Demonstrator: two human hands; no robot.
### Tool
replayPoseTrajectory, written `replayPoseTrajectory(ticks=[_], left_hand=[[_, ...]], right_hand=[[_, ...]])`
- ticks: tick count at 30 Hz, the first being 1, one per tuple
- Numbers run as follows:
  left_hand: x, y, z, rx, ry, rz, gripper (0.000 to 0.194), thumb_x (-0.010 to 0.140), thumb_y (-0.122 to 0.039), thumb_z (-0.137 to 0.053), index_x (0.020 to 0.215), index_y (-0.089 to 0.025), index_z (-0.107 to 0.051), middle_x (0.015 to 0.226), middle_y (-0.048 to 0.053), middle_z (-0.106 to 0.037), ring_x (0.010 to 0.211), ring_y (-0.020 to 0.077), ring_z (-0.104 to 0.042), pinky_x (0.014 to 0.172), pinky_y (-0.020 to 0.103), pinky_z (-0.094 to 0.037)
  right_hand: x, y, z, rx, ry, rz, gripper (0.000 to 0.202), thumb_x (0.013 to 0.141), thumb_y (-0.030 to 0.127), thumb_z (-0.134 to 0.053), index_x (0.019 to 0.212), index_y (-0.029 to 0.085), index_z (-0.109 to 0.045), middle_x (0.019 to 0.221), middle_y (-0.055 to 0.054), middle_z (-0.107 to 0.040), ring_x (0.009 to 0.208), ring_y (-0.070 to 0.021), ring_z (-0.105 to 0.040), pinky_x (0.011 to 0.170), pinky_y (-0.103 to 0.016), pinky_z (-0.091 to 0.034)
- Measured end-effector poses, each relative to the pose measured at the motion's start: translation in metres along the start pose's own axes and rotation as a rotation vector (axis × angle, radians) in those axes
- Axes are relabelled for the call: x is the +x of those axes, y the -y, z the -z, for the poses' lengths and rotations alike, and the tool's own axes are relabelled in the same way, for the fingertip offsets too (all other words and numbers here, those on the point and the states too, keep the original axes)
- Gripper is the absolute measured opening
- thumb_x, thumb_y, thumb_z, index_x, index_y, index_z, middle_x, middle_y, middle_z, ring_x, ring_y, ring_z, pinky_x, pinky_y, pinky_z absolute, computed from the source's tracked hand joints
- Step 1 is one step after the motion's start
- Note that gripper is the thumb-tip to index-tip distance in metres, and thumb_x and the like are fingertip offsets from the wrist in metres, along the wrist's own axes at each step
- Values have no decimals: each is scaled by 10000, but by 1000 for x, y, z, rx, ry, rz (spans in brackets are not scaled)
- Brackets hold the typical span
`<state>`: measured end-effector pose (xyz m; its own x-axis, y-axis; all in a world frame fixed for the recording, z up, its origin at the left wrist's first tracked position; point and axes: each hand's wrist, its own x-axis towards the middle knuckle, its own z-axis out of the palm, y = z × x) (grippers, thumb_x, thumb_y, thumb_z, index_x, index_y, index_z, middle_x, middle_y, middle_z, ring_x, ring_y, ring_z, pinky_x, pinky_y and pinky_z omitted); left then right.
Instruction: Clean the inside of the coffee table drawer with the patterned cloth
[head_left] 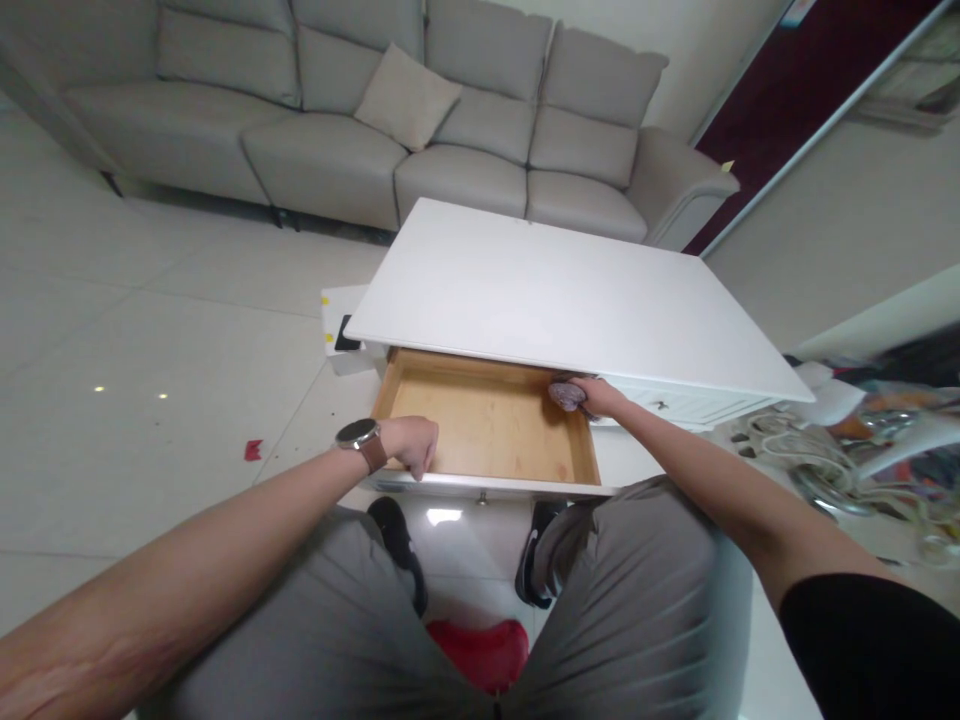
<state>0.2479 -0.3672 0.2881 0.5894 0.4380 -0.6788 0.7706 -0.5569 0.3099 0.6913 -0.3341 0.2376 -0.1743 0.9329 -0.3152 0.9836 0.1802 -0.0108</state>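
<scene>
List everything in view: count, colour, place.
coffee table: one, white, centre
open drawer: one, white and wood, near side
cloth: one, purplish, drawer's right end
sofa: one, grey, behind table
throw pillow: one, beige, on sofa
box: one, white, left of table
scrap: one, red, left floor
cables: several, whitish, right floor
unidentified object: one, red, bottom centre
shoes: two, black, below drawer
trousers: one, grey, bottom
wristwatch: one, brown-strapped, left wrist
left hand: one, bare, drawer's front left
right hand: one, bare, holding cloth
</scene>
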Motion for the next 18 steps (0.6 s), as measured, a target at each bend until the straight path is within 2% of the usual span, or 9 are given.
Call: replayPoseTrajectory(ticks=[3, 8, 13, 16, 18], left_hand=[[4, 3, 0, -12, 24, 1, 167, 656, -193, -867, 823, -198, -868, 842, 62, -829, 791, 199, -752, 703, 263, -510], [9, 9, -3, -30, 13, -2, 150, 630, -205, -875, 779, -210, -865, 805, 51, -821, 745, 187, -732, 695, 254, -505], [10, 8, 0, -29, 5, -5, 138, 636, -219, -863, 774, -221, -866, 808, 42, -822, 738, 179, -718, 688, 248, -490], [12, 5, 3, -43, -14, -4, 142, 634, -212, -853, 775, -221, -867, 806, 36, -821, 737, 177, -712, 671, 243, -480], [14, 4, 6, -51, -28, 2, 147, 634, -197, -843, 777, -222, -866, 799, 31, -818, 726, 174, -708, 652, 240, -471]], right_hand=[[3, 1, 2, -21, 15, -30, 536, 882, 191, -631, 1418, 206, -634, 1319, -149, -727, 1128, -290, -686, 948, -354, -492], [-1, 10, 8, -70, 84, -75, 574, 878, 248, -625, 1451, 277, -614, 1286, -122, -745, 1100, -306, -710, 889, -353, -514], [-6, 20, 13, -80, 126, -78, 606, 841, 298, -659, 1447, 302, -631, 1293, -119, -744, 1126, -341, -713, 921, -409, -537], [-9, 29, 11, 11, 287, -57, 553, 751, 299, -745, 1303, 260, -735, 1231, -123, -765, 1136, -362, -707, 952, -447, -545], [-11, 35, 7, 91, 437, -85, 476, 670, 289, -813, 1137, 201, -796, 1097, -141, -790, 1026, -360, -737, 886, -443, -579]])
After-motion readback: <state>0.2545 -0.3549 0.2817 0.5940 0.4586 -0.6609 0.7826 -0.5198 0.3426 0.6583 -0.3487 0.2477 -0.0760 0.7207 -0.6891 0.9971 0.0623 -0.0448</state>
